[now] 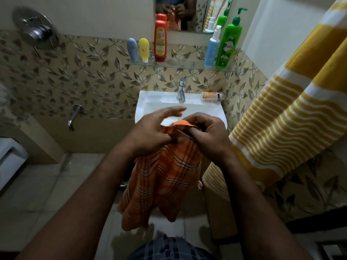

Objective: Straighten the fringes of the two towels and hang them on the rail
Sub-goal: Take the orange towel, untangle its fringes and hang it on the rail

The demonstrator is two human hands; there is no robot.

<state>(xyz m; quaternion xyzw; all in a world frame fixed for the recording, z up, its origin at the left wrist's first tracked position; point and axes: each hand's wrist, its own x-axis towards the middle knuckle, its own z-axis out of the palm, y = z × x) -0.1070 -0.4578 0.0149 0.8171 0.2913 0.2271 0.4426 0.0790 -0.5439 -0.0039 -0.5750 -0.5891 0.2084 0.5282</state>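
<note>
**Orange towel in hand, fringe work under way**

The right hand [210,134] is curled tightly over the top edge of the orange towel [169,175], with the cloth bunched under its fingers and thumb. The left hand [150,130] sits just beside it. Its upper fingers reach forward, loose and nearly straight, while its thumb lies on the same edge. Whether that thumb pinches the cloth against hidden fingers cannot be told. The towel hangs from the two hands in folds, in front of the person's body and just short of the sink [150,102]. Its lower corners dangle free above the floor.

This looks like the straightening step on the orange towel: the hands work a short stretch of the edge between them. The strands themselves are too small to make out.

To the right, the yellow striped towel [281,113] already hangs in a long drape from something above the frame. The rail is not in view. Beyond the sink stands the tap [181,89], and above it a glass shelf [178,65] carries bottles.

The next move probably calls for feeding the edge along, one hand gripping while the other smooths the fringe flat. After that the towel would have to be opened out of its folds and lifted up and to the right, towards where the rail presumably runs, without snagging the yellow one.
</note>
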